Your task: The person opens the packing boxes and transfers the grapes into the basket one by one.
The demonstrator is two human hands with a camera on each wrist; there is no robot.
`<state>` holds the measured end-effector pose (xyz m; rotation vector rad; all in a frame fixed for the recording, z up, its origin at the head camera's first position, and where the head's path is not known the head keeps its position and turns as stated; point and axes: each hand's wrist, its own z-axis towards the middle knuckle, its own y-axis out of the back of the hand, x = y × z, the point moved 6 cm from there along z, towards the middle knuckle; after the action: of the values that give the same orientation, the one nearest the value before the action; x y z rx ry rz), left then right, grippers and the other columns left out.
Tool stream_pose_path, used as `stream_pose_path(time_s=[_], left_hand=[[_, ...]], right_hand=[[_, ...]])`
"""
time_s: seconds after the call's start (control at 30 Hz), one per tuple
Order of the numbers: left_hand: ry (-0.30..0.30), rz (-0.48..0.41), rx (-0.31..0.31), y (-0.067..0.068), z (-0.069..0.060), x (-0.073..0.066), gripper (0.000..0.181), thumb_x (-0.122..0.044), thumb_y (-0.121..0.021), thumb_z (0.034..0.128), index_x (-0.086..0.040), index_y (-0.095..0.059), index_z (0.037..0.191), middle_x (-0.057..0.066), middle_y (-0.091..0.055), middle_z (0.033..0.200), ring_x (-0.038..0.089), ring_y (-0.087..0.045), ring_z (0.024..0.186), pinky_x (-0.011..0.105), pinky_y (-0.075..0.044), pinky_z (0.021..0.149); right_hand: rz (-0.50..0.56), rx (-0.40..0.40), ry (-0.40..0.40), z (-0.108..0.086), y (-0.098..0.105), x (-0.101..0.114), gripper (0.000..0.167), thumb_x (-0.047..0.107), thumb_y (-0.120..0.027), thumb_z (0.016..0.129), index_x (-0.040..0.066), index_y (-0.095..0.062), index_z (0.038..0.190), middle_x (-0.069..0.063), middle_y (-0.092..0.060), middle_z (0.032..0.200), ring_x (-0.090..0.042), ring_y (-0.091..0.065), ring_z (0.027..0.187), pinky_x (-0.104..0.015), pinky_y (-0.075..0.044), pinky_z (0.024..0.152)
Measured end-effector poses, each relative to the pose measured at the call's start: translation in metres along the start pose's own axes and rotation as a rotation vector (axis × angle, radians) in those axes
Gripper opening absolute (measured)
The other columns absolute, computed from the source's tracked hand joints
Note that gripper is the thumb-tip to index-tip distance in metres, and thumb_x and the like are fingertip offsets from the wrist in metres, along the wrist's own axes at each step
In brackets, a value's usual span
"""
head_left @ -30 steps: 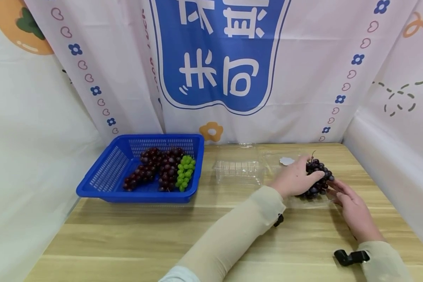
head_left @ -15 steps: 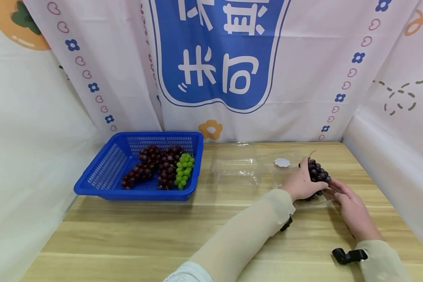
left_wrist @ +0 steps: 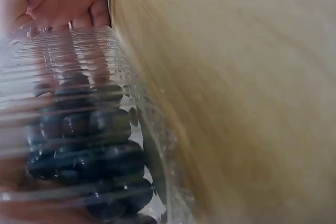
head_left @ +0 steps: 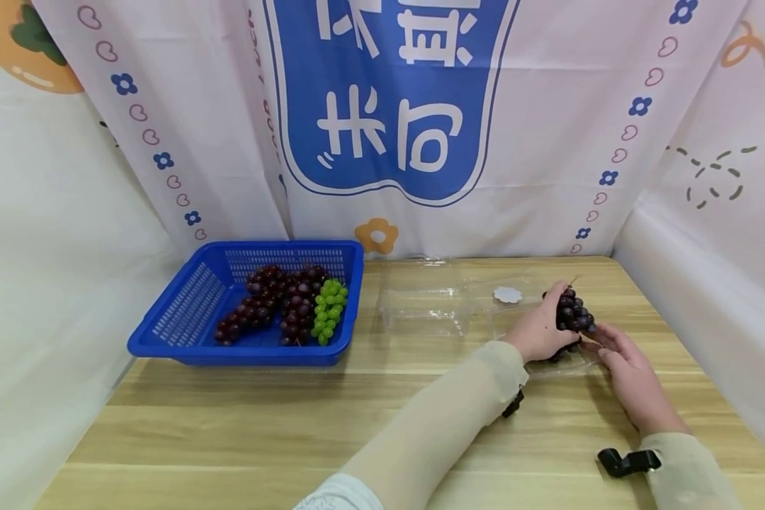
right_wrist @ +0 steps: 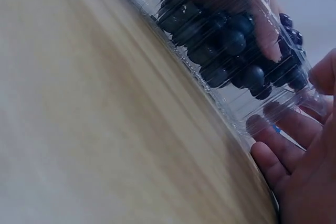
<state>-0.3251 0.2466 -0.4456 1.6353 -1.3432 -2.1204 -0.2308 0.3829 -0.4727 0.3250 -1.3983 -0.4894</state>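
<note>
In the head view, my left hand (head_left: 540, 333) holds a bunch of dark grapes (head_left: 572, 312), its stem pointing up and back. The bunch sits low in a clear plastic box (head_left: 564, 368), whose lid (head_left: 507, 295) with a white scalloped label lies folded back. Seen from the right wrist, grapes (right_wrist: 231, 40) show through the ribbed wall, with left-hand fingers over them. My right hand (head_left: 634, 375) pinches the box's right end, thumb at the rim and fingers outside. The left wrist view shows the grapes (left_wrist: 89, 140) through plastic; the left fingertips are partly hidden.
A second clear plastic box (head_left: 423, 312) stands open left of the lid. Farther left, a blue basket (head_left: 242, 358) holds dark red grape bunches (head_left: 255, 312) and a green bunch (head_left: 329, 310). A printed cloth (head_left: 535, 156) hangs behind the wooden table (head_left: 261, 439).
My left hand has shifted slightly right and turned with the dark grapes, covering more of their lower part. The labelled lid has slid a little left. The right hand stays at the box's end.
</note>
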Motion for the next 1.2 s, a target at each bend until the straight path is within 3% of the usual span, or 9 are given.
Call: stream_pose_path(time_s=[0.13,0.3,0.37,0.47,0.67,0.87,1.07,1.2], left_hand=[[-0.086,-0.016,-0.005,0.003,0.0,-0.004,0.097,-0.031,-0.075,0.0915,-0.045,-0.009,0.16,-0.008,-0.049,0.149,0.008,-0.054,0.126,0.026,-0.044,0.102],[-0.147,-0.1,-0.062,0.013,-0.004,-0.009,0.095,-0.03,-0.074,0.0913,-0.045,-0.011,0.16,-0.011,-0.04,0.156,0.009,-0.046,0.135,0.029,-0.038,0.109],[-0.163,-0.144,-0.079,0.017,-0.007,-0.012,0.094,-0.032,-0.074,0.0919,-0.046,-0.01,0.16,-0.011,-0.038,0.157,0.01,-0.045,0.136,0.031,-0.037,0.11],[-0.174,-0.228,-0.097,0.023,-0.01,-0.017,0.095,-0.034,-0.075,0.092,-0.046,-0.01,0.16,-0.01,-0.036,0.157,0.011,-0.045,0.137,0.032,-0.037,0.11],[-0.188,-0.368,-0.122,0.048,-0.016,-0.028,0.094,-0.037,-0.075,0.0914,-0.047,-0.01,0.159,-0.008,-0.037,0.157,0.013,-0.046,0.136,0.035,-0.039,0.109],[-0.193,-0.566,-0.191,0.089,-0.026,-0.029,0.089,-0.039,-0.073,0.0918,-0.05,-0.015,0.157,-0.01,-0.034,0.157,0.014,-0.04,0.139,0.045,-0.037,0.111],[-0.217,-0.717,-0.272,0.149,-0.038,-0.025,0.085,-0.042,-0.072,0.0918,-0.053,-0.017,0.155,-0.013,-0.026,0.161,0.015,-0.029,0.146,0.056,-0.026,0.115],[-0.246,-0.788,-0.318,0.197,-0.044,-0.014,0.085,-0.042,-0.073,0.0913,-0.046,-0.019,0.158,-0.006,-0.035,0.155,0.018,-0.042,0.137,0.049,-0.034,0.112]], right_hand=[[-0.006,0.022,-0.011,0.001,-0.004,0.001,0.061,0.019,-0.035,0.11,0.008,-0.008,0.163,-0.032,-0.024,0.159,-0.043,-0.032,0.142,-0.002,-0.03,0.089],[-0.005,0.036,0.0,0.001,-0.007,0.003,0.06,0.018,-0.033,0.11,0.006,-0.008,0.163,-0.03,-0.022,0.16,-0.051,-0.026,0.142,-0.008,-0.024,0.103],[0.002,0.035,-0.01,0.001,-0.008,0.003,0.059,0.019,-0.032,0.11,0.005,-0.009,0.163,-0.03,-0.022,0.161,-0.051,-0.024,0.143,-0.012,-0.023,0.107],[-0.012,0.012,-0.037,0.001,-0.008,0.002,0.059,0.021,-0.032,0.11,0.005,-0.011,0.163,-0.03,-0.024,0.16,-0.048,-0.026,0.143,-0.01,-0.026,0.103],[-0.006,-0.045,-0.066,0.001,-0.003,-0.001,0.058,0.018,-0.024,0.11,0.007,-0.005,0.163,-0.03,-0.035,0.155,-0.02,-0.055,0.125,-0.008,-0.041,0.083],[0.028,-0.039,-0.092,0.001,-0.002,-0.002,0.059,0.029,-0.016,0.111,0.011,0.009,0.162,-0.024,-0.03,0.16,-0.026,-0.051,0.134,-0.006,-0.04,0.085],[0.034,-0.042,-0.052,0.0,-0.005,0.0,0.058,0.025,-0.019,0.112,0.006,0.003,0.162,-0.027,-0.03,0.159,-0.004,-0.049,0.129,-0.005,-0.039,0.088],[0.007,-0.041,-0.021,-0.001,-0.007,0.003,0.057,0.023,-0.021,0.112,0.003,-0.003,0.162,-0.028,-0.032,0.157,0.004,-0.048,0.123,-0.004,-0.038,0.087]])
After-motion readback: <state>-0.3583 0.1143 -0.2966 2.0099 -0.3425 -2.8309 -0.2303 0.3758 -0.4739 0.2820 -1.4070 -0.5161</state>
